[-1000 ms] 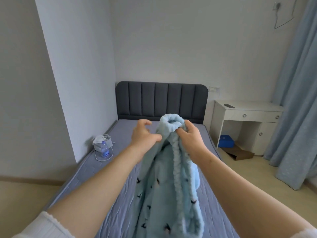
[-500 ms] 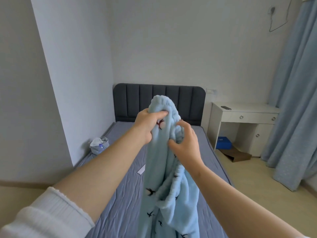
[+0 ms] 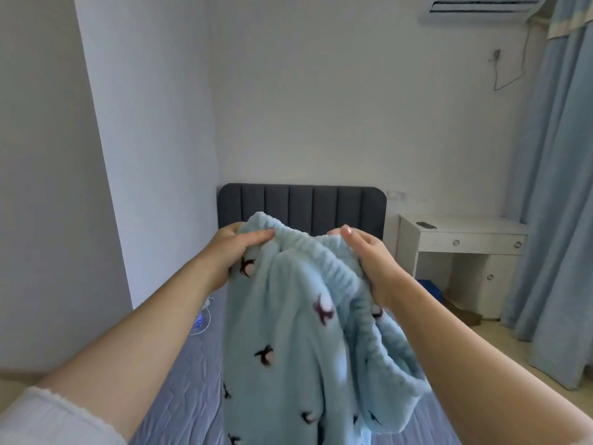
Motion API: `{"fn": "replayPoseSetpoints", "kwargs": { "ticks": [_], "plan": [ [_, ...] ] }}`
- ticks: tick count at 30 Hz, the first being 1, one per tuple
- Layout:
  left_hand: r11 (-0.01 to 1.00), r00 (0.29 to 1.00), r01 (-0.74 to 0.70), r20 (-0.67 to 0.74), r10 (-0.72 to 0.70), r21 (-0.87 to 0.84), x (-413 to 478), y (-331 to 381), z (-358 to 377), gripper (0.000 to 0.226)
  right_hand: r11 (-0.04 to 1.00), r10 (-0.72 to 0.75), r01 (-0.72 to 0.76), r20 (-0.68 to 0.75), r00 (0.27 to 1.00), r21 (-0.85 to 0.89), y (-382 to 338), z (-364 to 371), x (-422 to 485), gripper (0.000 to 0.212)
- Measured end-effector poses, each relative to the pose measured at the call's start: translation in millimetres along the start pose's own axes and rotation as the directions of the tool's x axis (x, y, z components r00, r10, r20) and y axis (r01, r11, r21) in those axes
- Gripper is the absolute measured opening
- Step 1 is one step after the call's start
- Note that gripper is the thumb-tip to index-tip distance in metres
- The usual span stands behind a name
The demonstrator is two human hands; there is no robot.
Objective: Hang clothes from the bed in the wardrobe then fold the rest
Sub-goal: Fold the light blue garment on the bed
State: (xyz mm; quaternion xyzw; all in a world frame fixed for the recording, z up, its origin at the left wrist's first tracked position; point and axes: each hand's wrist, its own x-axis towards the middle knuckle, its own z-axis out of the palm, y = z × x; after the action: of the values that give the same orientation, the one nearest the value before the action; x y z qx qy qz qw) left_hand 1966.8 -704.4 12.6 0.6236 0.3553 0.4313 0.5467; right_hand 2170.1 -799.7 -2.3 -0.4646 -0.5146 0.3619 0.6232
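A light blue fleece garment (image 3: pixel 288 342) with small dark bird prints and a ribbed elastic waistband hangs in front of me over the bed (image 3: pixel 189 377). My left hand (image 3: pixel 232 252) grips the left end of the waistband, thumb on top. My right hand (image 3: pixel 369 255) grips the right end, fingers curled into the fabric. The waistband is stretched between both hands at about headboard height. The garment's lower part runs out of view at the bottom.
A dark grey padded headboard (image 3: pixel 301 205) stands against the far wall. A white desk (image 3: pixel 462 242) with drawers is on the right, by blue curtains (image 3: pixel 552 203). A plastic bottle and white cord (image 3: pixel 200 319) lie on the mattress at left. An air conditioner (image 3: pixel 478 8) hangs top right.
Both hands have moved apart along the waistband and spread it open; before they held it bunched together. The view has tilted upward, showing the air conditioner.
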Motion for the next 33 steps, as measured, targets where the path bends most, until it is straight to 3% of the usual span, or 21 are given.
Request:
{"fn": "replayPoseSetpoints", "kwargs": {
  "ticks": [3,7,9,12,14,17,19,21,24,27,30,33],
  "plan": [
    [0.997,0.999,-0.029,0.014,0.030,-0.078,-7,-5,15,0.014,0.999,-0.032,0.030,-0.077,0.997,-0.025,-6,16,9,0.017],
    [0.984,0.977,-0.146,-0.172,0.127,-0.103,-6,-5,24,0.015,0.960,-0.104,0.054,-0.169,0.980,-0.274,10,31,10,0.010],
    [0.966,0.929,-0.260,-0.279,0.245,-0.017,-3,1,21,0.019,0.949,-0.120,0.076,-0.126,0.985,-0.305,21,34,6,0.016],
    [0.928,0.872,-0.343,-0.319,0.372,0.143,-2,11,24,0.022,0.955,-0.075,0.087,0.054,0.996,-0.285,32,44,-2,0.008],
    [0.927,0.874,-0.371,-0.318,0.369,0.056,-1,17,26,0.021,0.903,-0.002,0.058,0.132,0.991,-0.425,44,46,-3,0.014],
    [0.907,0.928,-0.335,-0.257,0.271,-0.253,-3,28,18,0.013,0.759,0.207,-0.028,0.200,0.958,-0.650,61,42,-6,0.027],
    [0.896,0.954,-0.294,-0.153,0.257,-0.332,-2,35,7,0.019,0.718,0.280,-0.075,0.188,0.941,-0.692,70,40,-9,0.022],
    [0.904,0.961,-0.275,-0.074,0.265,-0.326,-1,39,-4,0.017,0.738,0.259,-0.097,0.148,0.955,-0.668,72,40,-8,0.017],
    [0.946,0.953,-0.283,-0.161,0.258,-0.158,4,38,-10,0.009,0.865,0.140,-0.125,-0.005,0.990,-0.486,68,43,-2,0.014],
    [0.910,0.844,-0.323,-0.355,0.401,0.261,11,25,-5,0.018,0.930,0.093,-0.135,-0.135,0.986,-0.341,60,44,5,0.016],
    [0.854,0.850,-0.337,-0.262,0.457,0.398,10,6,2,0.035,0.949,0.062,-0.103,-0.145,0.987,-0.297,50,47,11,0.019],
    [0.864,0.897,-0.257,-0.227,0.380,0.432,12,-3,-6,0.041,0.983,0.071,-0.090,-0.126,0.990,-0.159,36,39,18,0.027]
  ]
}}
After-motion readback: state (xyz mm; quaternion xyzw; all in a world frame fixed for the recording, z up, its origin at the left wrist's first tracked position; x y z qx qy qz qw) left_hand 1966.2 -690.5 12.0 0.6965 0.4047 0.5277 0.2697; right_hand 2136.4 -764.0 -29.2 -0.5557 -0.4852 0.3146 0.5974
